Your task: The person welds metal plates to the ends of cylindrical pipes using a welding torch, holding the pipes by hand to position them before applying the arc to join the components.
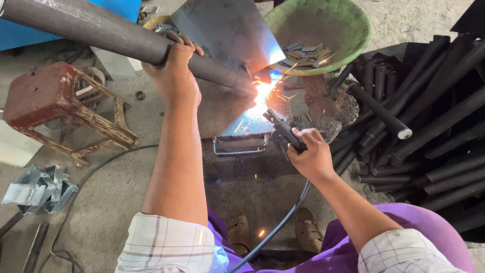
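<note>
Steel is being welded here, and the join is mid-run, as I judge it. Going from the left: a worn red stool (55,108) is standing on the concrete floor (116,202), with a heap of bent grey metal brackets (39,189) lying below it. The person's left hand (174,71) is wrapping closed around a long dark pipe (91,28), holding it slanted so its lower end is meeting a flat metal plate (227,25). Right at that meeting point a white-blue arc (262,91) is throwing sparks over a small metal stand (242,139). The right hand (313,154) is gripping closed on the welding holder (285,132), its tip pointing up and left into the glare, so the joint is lying just beyond that hand and well to the right of the left one. A black cable (283,217) is trailing down from the holder between the sandalled feet. Further right, a green bowl (348,30) is holding small metal offcuts, and a pile of dark pipes (429,126) is filling the edge. Next, I reckon, the pipe needs holding dead steady while the tip is fed slowly along the seam.
</note>
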